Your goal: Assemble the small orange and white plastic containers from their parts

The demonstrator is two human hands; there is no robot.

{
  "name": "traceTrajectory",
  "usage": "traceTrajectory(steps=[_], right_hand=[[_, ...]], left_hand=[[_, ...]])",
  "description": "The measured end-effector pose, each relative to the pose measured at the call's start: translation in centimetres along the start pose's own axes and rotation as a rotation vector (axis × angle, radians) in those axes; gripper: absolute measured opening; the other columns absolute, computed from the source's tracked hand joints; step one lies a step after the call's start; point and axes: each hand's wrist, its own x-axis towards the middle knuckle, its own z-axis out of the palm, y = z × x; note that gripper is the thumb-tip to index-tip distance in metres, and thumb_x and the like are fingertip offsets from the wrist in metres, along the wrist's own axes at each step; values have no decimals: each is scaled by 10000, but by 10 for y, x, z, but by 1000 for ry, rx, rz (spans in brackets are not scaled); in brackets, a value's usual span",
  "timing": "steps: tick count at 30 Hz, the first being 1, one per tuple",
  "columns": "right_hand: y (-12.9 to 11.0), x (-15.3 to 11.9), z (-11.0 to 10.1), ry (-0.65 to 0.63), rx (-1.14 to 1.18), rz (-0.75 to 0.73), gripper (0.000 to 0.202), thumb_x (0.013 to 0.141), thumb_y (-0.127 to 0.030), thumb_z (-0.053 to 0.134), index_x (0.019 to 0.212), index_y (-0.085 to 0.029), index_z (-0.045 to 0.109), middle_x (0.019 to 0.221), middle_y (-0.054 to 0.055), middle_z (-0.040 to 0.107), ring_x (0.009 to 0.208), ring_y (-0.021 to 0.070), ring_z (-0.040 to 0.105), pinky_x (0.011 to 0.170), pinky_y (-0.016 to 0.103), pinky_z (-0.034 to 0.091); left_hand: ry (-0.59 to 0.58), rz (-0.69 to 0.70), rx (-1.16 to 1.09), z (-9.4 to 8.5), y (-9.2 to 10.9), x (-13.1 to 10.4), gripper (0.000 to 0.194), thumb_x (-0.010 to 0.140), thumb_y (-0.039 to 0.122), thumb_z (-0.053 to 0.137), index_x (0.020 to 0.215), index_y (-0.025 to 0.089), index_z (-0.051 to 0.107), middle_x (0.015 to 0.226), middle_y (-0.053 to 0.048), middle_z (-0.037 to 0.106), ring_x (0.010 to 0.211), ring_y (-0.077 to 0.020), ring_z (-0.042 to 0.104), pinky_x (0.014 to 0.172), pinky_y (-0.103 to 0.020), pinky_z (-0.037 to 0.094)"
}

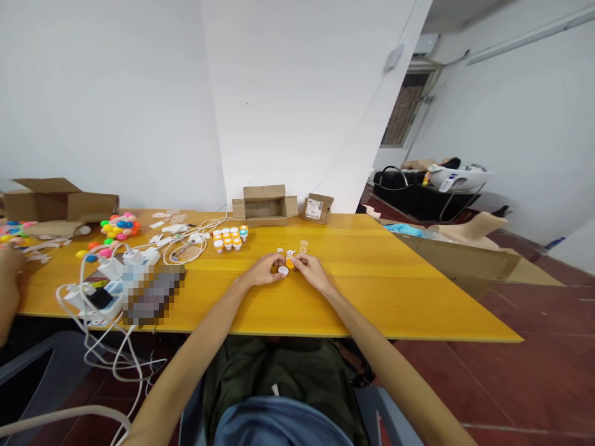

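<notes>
Near the middle of the yellow table (372, 297), my left hand (266, 271) has its fingers closed on a small round white piece (283, 271). Beside it, my right hand (310, 270) pinches a small orange piece (290, 262). The two pieces are close together; whether they touch is unclear. Just beyond my fingers lie small white pieces with dark spots (290, 253). A small clear cup (304, 246) stands behind my right hand. To the left, several small containers with white, orange and teal tops (230, 238) stand in a group.
An open cardboard box (264, 207) and a smaller box (317, 209) stand by the wall. Left are white cables (204, 241), a power strip (134, 272), a blurred dark object (155, 294) and colourful balls (121, 227). Another person's arm (8, 279) reaches in at far left.
</notes>
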Motion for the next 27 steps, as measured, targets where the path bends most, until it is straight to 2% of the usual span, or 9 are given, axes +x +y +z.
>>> traceTrajectory(steps=[11, 27], right_hand=[[-1, 0, 1, -6, 109, 69, 499, 733, -714, 635, 672, -222, 577, 665, 13, 644, 674, 184, 615, 657, 311, 508], [-8, -1, -1, 32, 242, 143, 524, 630, -724, 723, 700, -217, 606, 706, 8, 661, 625, 148, 585, 619, 288, 502]], left_hand=[[8, -12, -46, 1, -1, 1, 247, 768, 302, 704, 986, 211, 630, 939, -23, 666, 877, -186, 601, 852, -326, 498], [13, 1, -55, 0, 1, -1, 274, 762, 256, 694, 1023, 212, 622, 941, -24, 662, 878, -185, 609, 861, -330, 507]])
